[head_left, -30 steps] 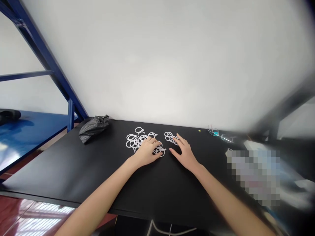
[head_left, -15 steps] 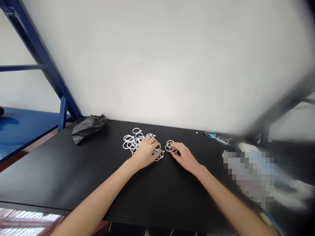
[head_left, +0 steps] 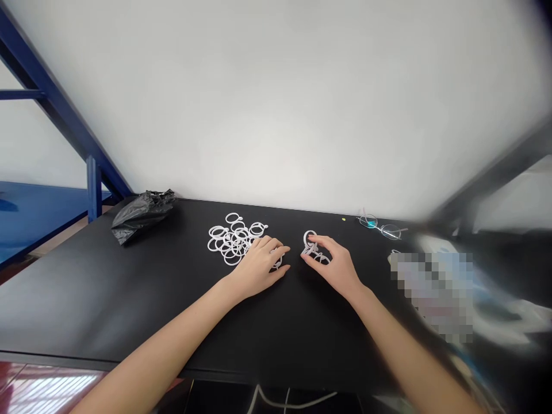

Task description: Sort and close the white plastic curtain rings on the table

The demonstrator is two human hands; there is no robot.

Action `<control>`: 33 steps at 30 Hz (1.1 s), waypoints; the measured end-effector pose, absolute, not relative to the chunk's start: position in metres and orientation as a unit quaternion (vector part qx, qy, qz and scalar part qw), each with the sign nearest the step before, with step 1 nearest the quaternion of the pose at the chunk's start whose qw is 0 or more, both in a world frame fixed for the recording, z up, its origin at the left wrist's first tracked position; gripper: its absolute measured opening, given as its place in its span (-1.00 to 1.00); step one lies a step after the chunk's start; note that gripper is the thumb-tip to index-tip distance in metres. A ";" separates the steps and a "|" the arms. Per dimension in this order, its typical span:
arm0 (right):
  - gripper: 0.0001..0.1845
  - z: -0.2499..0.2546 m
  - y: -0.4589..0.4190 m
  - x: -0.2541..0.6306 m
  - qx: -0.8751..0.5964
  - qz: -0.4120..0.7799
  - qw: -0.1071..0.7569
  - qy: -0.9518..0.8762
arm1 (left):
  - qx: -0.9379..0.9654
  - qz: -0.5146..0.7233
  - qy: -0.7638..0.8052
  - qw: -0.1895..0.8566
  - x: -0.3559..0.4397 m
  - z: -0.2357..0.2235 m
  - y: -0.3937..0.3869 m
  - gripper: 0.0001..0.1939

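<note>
White curtain rings (head_left: 232,244), each with a small eyelet, lie in a loose overlapping pile on the black tabletop (head_left: 181,322). At the pile's right edge my left hand (head_left: 261,264) curls over a few more rings (head_left: 277,263), which show between its fingers and thumb. The palm hides part of them. My right hand (head_left: 335,261) pinches a small bunch of rings (head_left: 310,241) between thumb and fingers. One ring in that bunch stands tilted up. A strip of bare tabletop separates the two hands.
A crumpled black plastic bag (head_left: 144,214) lies at the back left, beside a blue metal frame (head_left: 92,184). Eyeglasses (head_left: 379,226) rest at the back right. Nearer on the right is a blurred, pixelated package (head_left: 435,299). A white wall (head_left: 276,115) stands behind.
My right hand has closed on its rings and tilted the bunch up, moving slightly right. My left hand stays by the pile, with its rings drawn further under the palm. The view has shifted.
</note>
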State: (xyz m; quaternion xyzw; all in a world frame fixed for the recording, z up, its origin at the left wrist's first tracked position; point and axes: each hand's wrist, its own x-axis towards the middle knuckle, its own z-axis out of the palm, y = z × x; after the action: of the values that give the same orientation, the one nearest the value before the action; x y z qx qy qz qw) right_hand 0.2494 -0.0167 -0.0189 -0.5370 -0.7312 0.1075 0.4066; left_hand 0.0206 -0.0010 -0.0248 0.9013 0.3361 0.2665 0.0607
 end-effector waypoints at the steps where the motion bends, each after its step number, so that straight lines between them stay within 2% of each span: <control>1: -0.69 -0.018 -0.017 0.248 -0.533 0.102 0.415 -0.730 | 0.902 0.268 0.334 0.060 0.021 -0.024 -0.002 -0.68; 7: -0.88 -0.017 -0.020 0.243 -0.487 0.079 0.465 -0.735 | 0.903 0.272 0.320 0.086 0.027 -0.022 -0.008 -0.56; 11: -0.91 -0.016 -0.023 0.239 -0.459 0.078 0.482 -0.742 | 0.893 0.296 0.313 0.130 0.031 -0.025 -0.013 -0.45; 16: -0.91 -0.013 -0.029 0.232 -0.405 0.114 0.491 -0.763 | 0.822 0.359 0.332 0.292 0.037 -0.024 -0.021 -0.36; 19: -0.90 -0.008 -0.034 0.230 -0.383 0.121 0.467 -0.788 | 0.753 0.400 0.315 0.417 0.040 -0.018 -0.022 -0.45; 21: -0.86 -0.006 -0.035 0.232 -0.381 0.120 0.449 -0.799 | 0.733 0.411 0.288 0.459 0.039 -0.015 -0.021 -0.57; 22: -0.81 -0.005 -0.035 0.233 -0.381 0.116 0.441 -0.804 | 0.732 0.413 0.282 0.463 0.039 -0.015 -0.020 -0.57; 25: -0.69 -0.007 -0.036 0.238 -0.383 0.117 0.409 -0.820 | 0.743 0.416 0.289 0.436 0.034 -0.013 -0.016 -0.36; 26: -0.67 -0.008 -0.036 0.238 -0.383 0.126 0.395 -0.825 | 0.755 0.410 0.286 0.425 0.032 -0.012 -0.014 -0.36; 29: -0.65 -0.010 -0.037 0.237 -0.382 0.157 0.369 -0.833 | 0.789 0.377 0.261 0.409 0.028 -0.007 -0.011 -0.62; 31: -0.66 -0.010 -0.038 0.234 -0.389 0.170 0.401 -0.812 | 0.774 0.382 0.257 0.434 0.026 -0.005 -0.009 -0.68; 33: -0.68 -0.009 -0.038 0.231 -0.400 0.194 0.466 -0.765 | 0.726 0.409 0.255 0.491 0.024 -0.003 -0.007 -0.62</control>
State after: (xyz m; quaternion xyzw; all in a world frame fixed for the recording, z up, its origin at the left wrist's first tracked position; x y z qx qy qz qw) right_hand 0.2310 -0.0381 -0.0087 -0.4003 -0.7650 0.1943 0.4656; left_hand 0.0243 -0.0073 -0.0035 0.7261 0.2546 0.4089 0.4906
